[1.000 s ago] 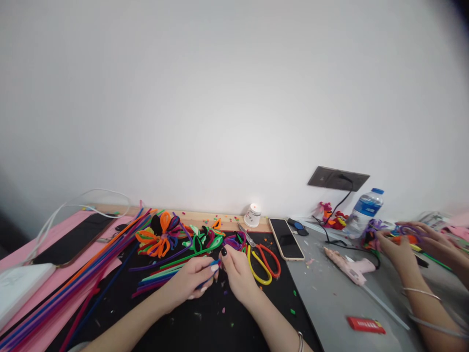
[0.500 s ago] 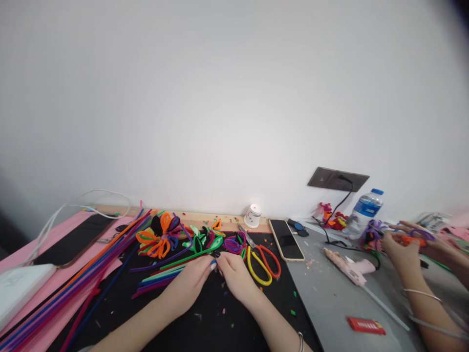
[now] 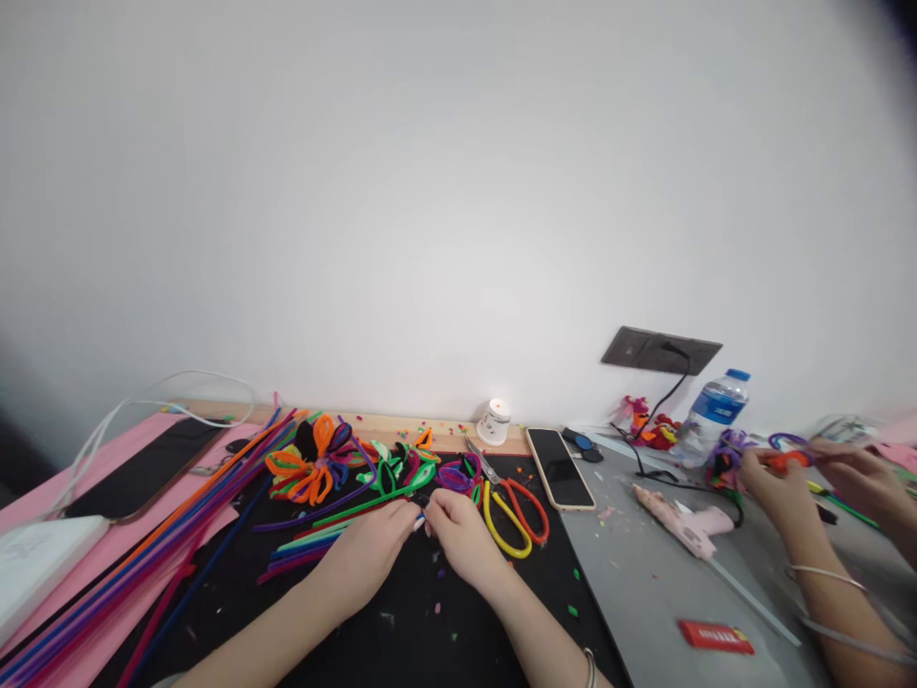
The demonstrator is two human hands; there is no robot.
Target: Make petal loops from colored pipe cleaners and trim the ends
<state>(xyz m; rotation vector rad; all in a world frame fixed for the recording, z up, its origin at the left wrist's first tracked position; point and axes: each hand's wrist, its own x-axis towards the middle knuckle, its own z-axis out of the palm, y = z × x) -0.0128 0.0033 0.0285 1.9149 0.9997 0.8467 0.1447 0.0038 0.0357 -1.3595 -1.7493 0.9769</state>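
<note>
My left hand (image 3: 373, 547) and my right hand (image 3: 464, 535) meet fingertip to fingertip above the black mat (image 3: 415, 640). Both are closed in a pinch around something small and dark, mostly hidden by the fingers. Close behind them lie green and black pipe-cleaner loops (image 3: 389, 470) and a purple pipe-cleaner coil (image 3: 458, 475). An orange pipe-cleaner flower (image 3: 322, 461) rests further left. Several cut pipe cleaners (image 3: 305, 552) lie beside my left hand. Scissors (image 3: 510, 545) with yellow and red handles lie just right of my right hand.
Long pipe cleaners (image 3: 154, 549) cross pink paper (image 3: 44, 473) at left, near a dark phone (image 3: 147, 468). A paper cup (image 3: 494, 422), another phone (image 3: 561, 468), glue gun (image 3: 684, 524), lighter (image 3: 716, 636) and bottle (image 3: 716, 413) stand or lie rightward. A co-worker's hands (image 3: 780, 487) hold orange pipe cleaners.
My fingers have shifted slightly, and the small dark piece between them is now more hidden. At right, the co-worker's hands have moved a little apart around the orange and purple pipe cleaners.
</note>
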